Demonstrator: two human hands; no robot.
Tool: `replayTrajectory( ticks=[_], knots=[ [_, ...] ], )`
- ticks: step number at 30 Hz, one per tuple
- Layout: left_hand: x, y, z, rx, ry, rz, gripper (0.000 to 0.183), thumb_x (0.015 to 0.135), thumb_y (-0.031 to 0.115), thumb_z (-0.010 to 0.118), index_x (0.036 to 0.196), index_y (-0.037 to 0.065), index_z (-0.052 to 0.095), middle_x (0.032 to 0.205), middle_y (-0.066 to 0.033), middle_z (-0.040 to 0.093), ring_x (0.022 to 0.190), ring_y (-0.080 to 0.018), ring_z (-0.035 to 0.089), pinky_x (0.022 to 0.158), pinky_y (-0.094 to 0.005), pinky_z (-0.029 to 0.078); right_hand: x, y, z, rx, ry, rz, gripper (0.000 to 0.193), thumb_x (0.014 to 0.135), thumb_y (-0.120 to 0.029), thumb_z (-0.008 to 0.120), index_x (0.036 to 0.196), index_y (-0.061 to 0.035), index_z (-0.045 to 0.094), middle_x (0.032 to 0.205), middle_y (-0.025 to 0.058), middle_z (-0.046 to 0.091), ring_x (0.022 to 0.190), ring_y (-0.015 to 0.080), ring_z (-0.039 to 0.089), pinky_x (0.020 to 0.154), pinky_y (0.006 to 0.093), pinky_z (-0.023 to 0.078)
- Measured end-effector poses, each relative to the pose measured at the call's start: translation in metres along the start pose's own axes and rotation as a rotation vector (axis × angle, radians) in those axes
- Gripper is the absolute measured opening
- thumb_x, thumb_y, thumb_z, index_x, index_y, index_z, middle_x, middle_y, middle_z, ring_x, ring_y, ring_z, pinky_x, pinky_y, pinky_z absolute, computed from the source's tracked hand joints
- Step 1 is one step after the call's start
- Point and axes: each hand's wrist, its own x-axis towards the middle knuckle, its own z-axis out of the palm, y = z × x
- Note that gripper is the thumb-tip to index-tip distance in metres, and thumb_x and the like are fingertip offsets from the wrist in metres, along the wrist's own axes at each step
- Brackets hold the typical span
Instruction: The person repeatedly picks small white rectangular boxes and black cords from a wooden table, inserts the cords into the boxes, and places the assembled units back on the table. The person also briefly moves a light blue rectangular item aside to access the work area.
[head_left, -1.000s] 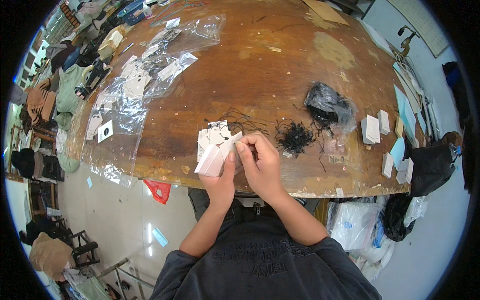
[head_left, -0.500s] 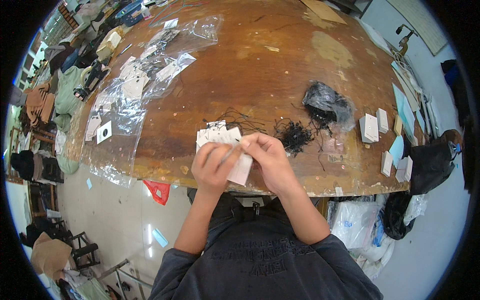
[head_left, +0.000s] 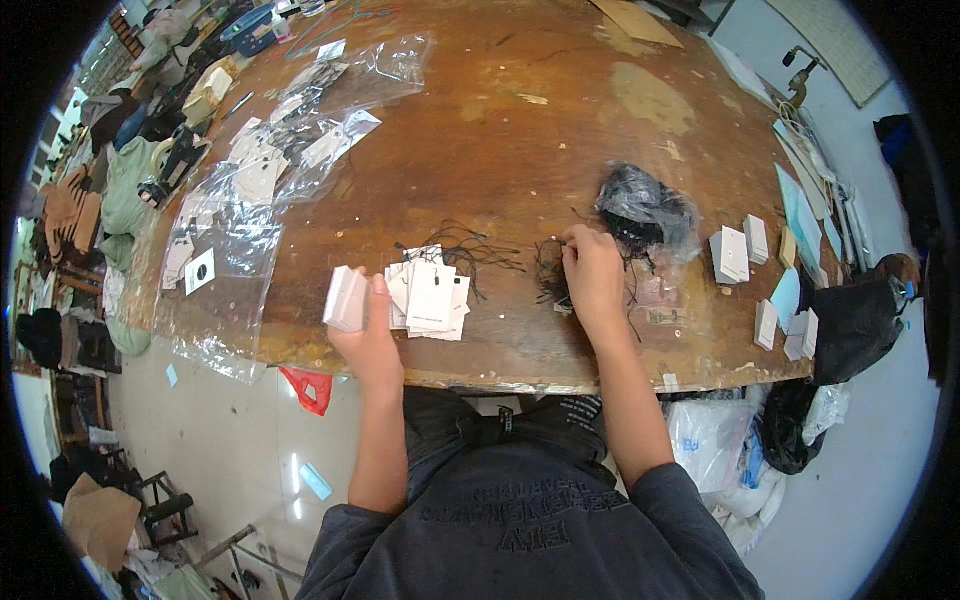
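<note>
My left hand (head_left: pixel 372 345) is closed around a thick stack of white hang tags (head_left: pixel 346 300), held upright just over the table. Beside it lies a loose pile of white hang tags (head_left: pixel 432 298), with black strings (head_left: pixel 470 248) trailing out behind them. My right hand (head_left: pixel 595 272) reaches down into a tangled heap of black tag strings (head_left: pixel 550 275), fingers bent and pinched together at its edge. The fingertips are partly hidden, so how many strings they grip does not show. Right behind this hand sits a crumpled clear bag of black strings (head_left: pixel 645 210).
Small stacks of white tags (head_left: pixel 730 256) stand at the right by a blue sheet (head_left: pixel 787 295). Clear plastic bags with tags (head_left: pixel 262 180) spread over the left side of the wooden table (head_left: pixel 480 150). A tape dispenser (head_left: pixel 175 160) lies at the left edge.
My hands have parted. The left has moved left with the tag stack; the right has left the tags and gone right to the string heap. One more strung tag now lies on the pile.
</note>
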Motion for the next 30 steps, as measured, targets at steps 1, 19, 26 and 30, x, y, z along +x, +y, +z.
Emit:
replayTrajectory(
  ticks=[1,19,26,30],
  knots=[
    [-0.006,0.001,-0.002,0.008,-0.045,-0.026,0.034,0.089,0.011,0.069,0.116,-0.006,0.058,0.101,-0.0083,0.063,0.087,-0.0130,0.060,0.079,-0.0281,0.049,0.001,-0.002,-0.004,0.044,0.032,-0.004,0.009,0.079,-0.005,0.067,0.086,-0.0013,0.062,0.084,0.0148,0.065,0.082,0.0350,0.060,0.072,0.0438,0.049],
    [-0.065,0.006,0.030,-0.762,-0.650,-0.708,0.024,0.093,0.012,0.061,0.115,0.005,0.057,0.114,-0.0082,0.060,0.073,-0.0218,0.064,0.063,-0.0364,0.054,-0.016,-0.089,-0.042,1.086,-0.414,0.283,0.012,0.087,-0.007,0.068,0.096,0.0001,0.065,0.083,0.0029,0.066,0.065,0.0072,0.058,0.059,0.0231,0.047],
    [-0.023,0.007,0.016,-0.665,-0.266,-0.381,0.032,0.095,0.015,0.054,0.124,0.002,0.053,0.116,-0.0099,0.059,0.074,-0.0182,0.062,0.064,-0.0366,0.054,-0.030,-0.051,-0.035,1.077,-0.501,0.005,0.011,0.093,-0.012,0.058,0.094,-0.0018,0.061,0.079,0.0042,0.057,0.079,0.0143,0.058,0.067,0.0298,0.048],
    [-0.021,0.006,0.014,-0.622,-0.435,-0.627,0.032,0.096,0.015,0.052,0.124,-0.001,0.052,0.116,-0.0121,0.058,0.076,-0.0192,0.064,0.069,-0.0373,0.054,-0.024,-0.049,-0.045,1.700,0.027,0.271,0.014,0.091,-0.008,0.058,0.078,-0.0061,0.053,0.070,0.0034,0.053,0.071,0.0155,0.055,0.065,0.0265,0.045]
  ],
)
